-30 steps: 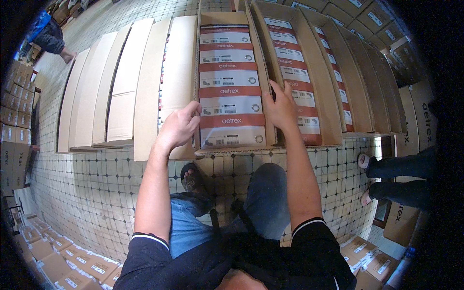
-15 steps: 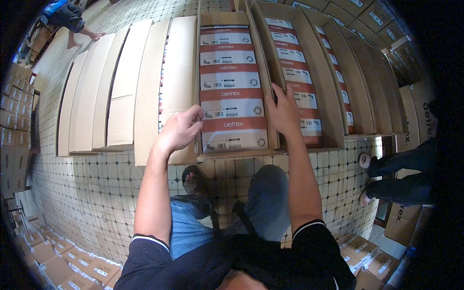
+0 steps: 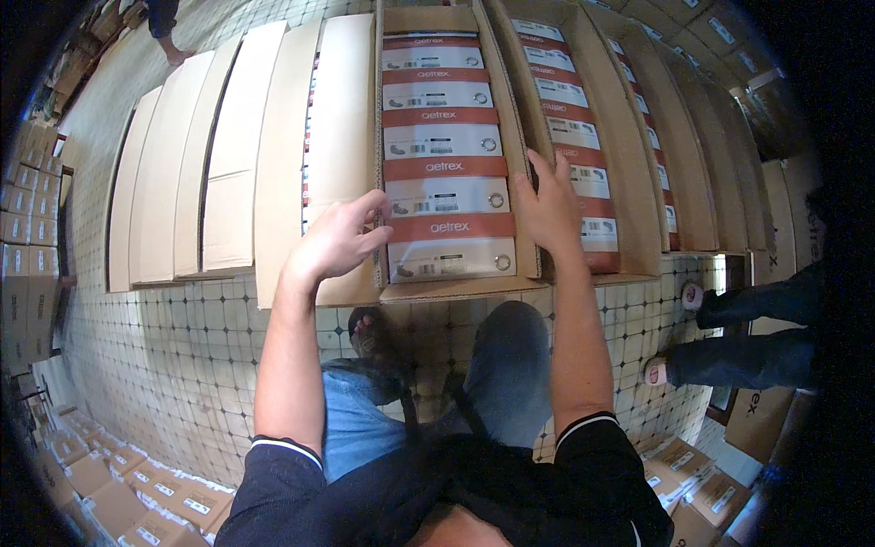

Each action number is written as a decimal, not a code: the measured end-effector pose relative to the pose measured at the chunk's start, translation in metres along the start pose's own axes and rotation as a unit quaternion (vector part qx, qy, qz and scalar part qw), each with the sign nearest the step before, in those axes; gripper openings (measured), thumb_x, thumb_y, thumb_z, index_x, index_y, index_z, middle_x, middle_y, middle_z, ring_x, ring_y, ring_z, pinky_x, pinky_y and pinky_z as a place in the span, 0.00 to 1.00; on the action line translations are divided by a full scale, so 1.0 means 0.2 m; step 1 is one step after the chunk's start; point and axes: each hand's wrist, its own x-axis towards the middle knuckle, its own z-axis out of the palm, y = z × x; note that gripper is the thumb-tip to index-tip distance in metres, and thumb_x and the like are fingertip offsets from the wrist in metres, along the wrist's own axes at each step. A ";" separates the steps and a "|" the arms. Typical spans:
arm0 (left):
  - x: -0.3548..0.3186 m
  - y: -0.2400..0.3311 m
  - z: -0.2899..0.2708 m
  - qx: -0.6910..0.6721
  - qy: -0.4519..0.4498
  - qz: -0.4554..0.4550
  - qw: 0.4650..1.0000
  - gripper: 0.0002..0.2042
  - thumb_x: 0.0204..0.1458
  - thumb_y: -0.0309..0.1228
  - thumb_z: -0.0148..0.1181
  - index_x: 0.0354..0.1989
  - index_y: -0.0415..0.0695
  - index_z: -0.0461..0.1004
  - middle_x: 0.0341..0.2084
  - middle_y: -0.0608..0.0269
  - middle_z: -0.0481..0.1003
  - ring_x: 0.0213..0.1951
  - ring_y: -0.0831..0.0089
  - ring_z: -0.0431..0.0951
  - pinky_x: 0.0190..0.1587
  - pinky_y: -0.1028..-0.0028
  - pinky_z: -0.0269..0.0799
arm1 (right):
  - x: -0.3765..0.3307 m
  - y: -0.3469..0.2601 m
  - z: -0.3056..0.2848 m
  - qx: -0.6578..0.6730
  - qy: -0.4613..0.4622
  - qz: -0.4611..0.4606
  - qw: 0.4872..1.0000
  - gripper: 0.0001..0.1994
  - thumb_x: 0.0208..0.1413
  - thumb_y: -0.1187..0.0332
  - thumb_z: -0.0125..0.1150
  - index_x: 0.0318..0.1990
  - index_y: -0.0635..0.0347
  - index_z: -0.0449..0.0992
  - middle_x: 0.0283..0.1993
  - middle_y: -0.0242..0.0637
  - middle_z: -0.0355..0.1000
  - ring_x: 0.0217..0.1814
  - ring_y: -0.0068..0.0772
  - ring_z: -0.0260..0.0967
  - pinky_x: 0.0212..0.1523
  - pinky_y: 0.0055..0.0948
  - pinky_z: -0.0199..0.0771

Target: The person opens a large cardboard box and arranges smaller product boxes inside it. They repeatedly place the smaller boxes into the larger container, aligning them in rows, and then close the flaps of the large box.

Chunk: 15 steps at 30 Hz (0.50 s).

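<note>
A long open cardboard carton (image 3: pixel 467 291) stands before me, holding a row of white and red-brown shoe boxes (image 3: pixel 444 141). My left hand (image 3: pixel 335 239) is at the carton's left edge. Its fingers are curled, with a gap between thumb and forefinger, and the fingertips reach over the edge beside the nearer boxes. On the opposite side, my right hand (image 3: pixel 552 208) straddles the right wall, thumb on the inner side and fingers over the outer. The lower part of that grip is hidden. Under my left hand lies a pale folded-out flap (image 3: pixel 339 118).
To the right stands another open carton (image 3: pixel 629 219) with similar shoe boxes, and more cartons follow. Several pale cartons (image 3: pixel 232 155) line the left. A person's legs (image 3: pixel 756 333) are at the right, another person's leg (image 3: pixel 169 41) at the upper left. Stacked boxes (image 3: pixel 36 210) line the far left.
The left thumb and fingers have parted a little. The right hand keeps its place at the wall. My view has shifted slightly; a nearby person's foot at the right has moved left.
</note>
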 end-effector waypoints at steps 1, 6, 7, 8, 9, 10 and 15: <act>0.00 0.00 -0.01 -0.003 -0.004 0.000 1.000 0.12 0.52 0.32 0.60 0.42 0.41 0.71 0.29 0.46 0.78 0.36 0.50 0.80 0.41 0.60 0.74 | 0.00 0.00 0.00 0.000 0.000 -0.001 1.000 0.24 0.62 0.54 0.53 0.63 0.53 0.68 0.69 0.58 0.54 0.65 0.63 0.62 0.62 0.52 0.65; 0.01 -0.01 -0.02 -0.027 -0.014 -0.008 1.000 0.12 0.52 0.30 0.62 0.42 0.41 0.72 0.25 0.54 0.77 0.29 0.66 0.74 0.35 0.67 0.71 | 0.00 -0.02 -0.03 -0.012 -0.019 0.012 1.000 0.24 0.62 0.54 0.52 0.63 0.53 0.67 0.69 0.58 0.54 0.66 0.63 0.61 0.64 0.51 0.64; 0.01 -0.02 -0.02 -0.027 -0.009 -0.003 1.000 0.12 0.52 0.29 0.62 0.43 0.40 0.72 0.23 0.58 0.76 0.26 0.74 0.70 0.32 0.71 0.70 | 0.00 -0.02 -0.03 -0.009 -0.028 0.019 0.999 0.24 0.62 0.54 0.52 0.63 0.53 0.67 0.69 0.58 0.54 0.66 0.63 0.60 0.64 0.51 0.63; 0.02 -0.02 -0.02 -0.017 -0.017 -0.008 1.000 0.12 0.52 0.29 0.63 0.43 0.40 0.72 0.23 0.57 0.76 0.26 0.74 0.70 0.32 0.71 0.70 | 0.00 -0.02 -0.03 -0.009 -0.031 0.022 0.999 0.24 0.62 0.54 0.52 0.63 0.53 0.67 0.69 0.58 0.54 0.66 0.63 0.60 0.64 0.51 0.63; 0.02 -0.02 -0.02 -0.007 -0.026 -0.014 1.000 0.12 0.52 0.30 0.64 0.43 0.40 0.72 0.24 0.57 0.76 0.26 0.74 0.70 0.32 0.71 0.70 | 0.00 -0.03 -0.03 -0.007 -0.024 0.015 1.000 0.25 0.62 0.54 0.52 0.63 0.53 0.67 0.69 0.57 0.54 0.66 0.63 0.60 0.64 0.51 0.63; 0.02 -0.02 -0.03 0.002 -0.030 -0.016 0.999 0.13 0.52 0.30 0.64 0.43 0.41 0.72 0.24 0.57 0.77 0.26 0.74 0.70 0.32 0.71 0.70 | 0.00 -0.03 -0.03 -0.009 -0.030 0.023 0.999 0.24 0.62 0.54 0.52 0.63 0.53 0.67 0.69 0.57 0.54 0.66 0.62 0.60 0.64 0.51 0.63; 0.05 0.01 0.00 0.057 -0.012 0.025 0.998 0.14 0.54 0.35 0.62 0.45 0.41 0.71 0.27 0.47 0.78 0.32 0.56 0.79 0.35 0.61 0.73 | 0.01 -0.03 -0.01 -0.018 -0.022 0.024 0.999 0.24 0.62 0.54 0.51 0.63 0.53 0.68 0.70 0.57 0.53 0.66 0.62 0.60 0.63 0.51 0.64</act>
